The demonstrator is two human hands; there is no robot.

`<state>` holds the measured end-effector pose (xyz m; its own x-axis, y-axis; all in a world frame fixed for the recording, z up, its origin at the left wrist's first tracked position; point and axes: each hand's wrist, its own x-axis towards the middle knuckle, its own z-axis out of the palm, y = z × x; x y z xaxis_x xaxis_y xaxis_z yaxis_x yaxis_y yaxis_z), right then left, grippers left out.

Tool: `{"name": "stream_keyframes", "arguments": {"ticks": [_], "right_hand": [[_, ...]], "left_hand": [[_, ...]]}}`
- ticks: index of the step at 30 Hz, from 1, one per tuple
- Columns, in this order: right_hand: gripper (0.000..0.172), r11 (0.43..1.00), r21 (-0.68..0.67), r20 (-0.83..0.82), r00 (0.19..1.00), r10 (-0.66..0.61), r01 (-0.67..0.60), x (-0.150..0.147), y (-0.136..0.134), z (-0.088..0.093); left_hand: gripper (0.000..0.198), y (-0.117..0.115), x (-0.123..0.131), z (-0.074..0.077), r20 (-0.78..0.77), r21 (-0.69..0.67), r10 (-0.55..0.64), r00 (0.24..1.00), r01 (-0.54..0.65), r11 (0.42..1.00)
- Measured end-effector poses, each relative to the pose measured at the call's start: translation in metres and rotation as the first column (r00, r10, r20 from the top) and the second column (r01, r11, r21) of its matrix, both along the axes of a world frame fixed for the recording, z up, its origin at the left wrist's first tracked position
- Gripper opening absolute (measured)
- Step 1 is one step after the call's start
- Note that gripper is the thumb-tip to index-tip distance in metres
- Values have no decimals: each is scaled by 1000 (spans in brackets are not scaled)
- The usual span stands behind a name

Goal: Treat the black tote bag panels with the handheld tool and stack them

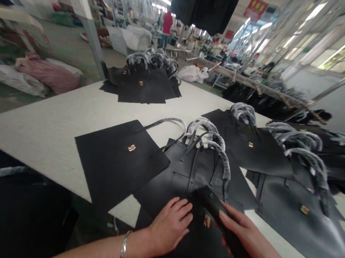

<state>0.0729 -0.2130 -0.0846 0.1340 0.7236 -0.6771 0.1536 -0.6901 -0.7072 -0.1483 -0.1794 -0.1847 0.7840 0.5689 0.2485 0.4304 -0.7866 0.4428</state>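
Observation:
A black handbag panel [194, 243] with a gold clasp [207, 221] lies on the table right in front of me. My left hand [174, 224] rests on it, palm down and fingers stretched, holding nothing. My right hand [239, 226] is closed around a long black strap-like piece [214, 205] with a blunt end and a small stud, slanting over the bag; its exact kind is unclear. Beyond my hands, plastic-wrapped handles [218, 145] arch up from the stacked bags. Beside them on the left lies another black panel [112, 160] with a gold clasp and a wrapped handle.
The pale table [56, 124] carries a bag pile [147, 84] at its far end and more black bags [299, 207] on the right. Dark material [21, 213] lies at lower left. A metal post [90, 34] rises beyond the table; black pieces [205, 8] hang overhead.

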Motion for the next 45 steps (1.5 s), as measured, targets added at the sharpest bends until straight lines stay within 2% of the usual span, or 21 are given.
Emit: {"name": "stream_keyframes", "arguments": {"ticks": [3, 6, 14, 16, 21, 27, 31, 36, 39, 42, 45], "right_hand": [[65, 999, 7, -28, 998, 54, -54, -15, 26, -1], [59, 998, 23, -27, 998, 51, -51, -20, 43, 1], [55, 989, -100, -15, 994, 110, -111, -13, 42, 4], [52, 991, -70, -27, 993, 116, -118, -19, 52, 4], [51, 992, 101, 68, 995, 69, -76, -37, 77, 11], [43, 975, -38, -83, 973, 214, -218, -57, 83, 4], [35, 974, -25, -68, 972, 225, -227, -72, 99, 0], [36, 963, -66, -105, 961, 255, -263, -63, 98, 6], [34, 964, -88, -133, 962, 237, -250, -61, 96, 3], [35, 968, -43, -77, 967, 243, -247, -73, 106, -2], [46, 977, 116, 36, 984, 177, -180, -84, 118, 2]], "left_hand": [[36, -1, -3, -4, -7, 47, -54, 999, 54, 997], [36, 0, -2, -2, -9, 64, -64, 998, 64, 996], [37, 4, -7, 6, -14, 51, -79, 997, 80, 996], [37, 4, -8, 6, -18, 57, -80, 997, 81, 995], [37, 3, -8, 3, -20, 68, -72, 997, 73, 995], [37, 3, -9, 2, -15, 101, -65, 998, 66, 993], [40, 3, -10, 2, -13, 116, -70, 997, 72, 991], [30, 4, -8, -3, 28, 133, -40, 999, 36, 990], [28, 6, -5, -5, 39, 145, -38, 999, 32, 989], [28, 5, -4, -7, 46, 153, -45, 998, 38, 987], [27, 3, -4, -12, 66, 120, -62, 996, 54, 991]]}}
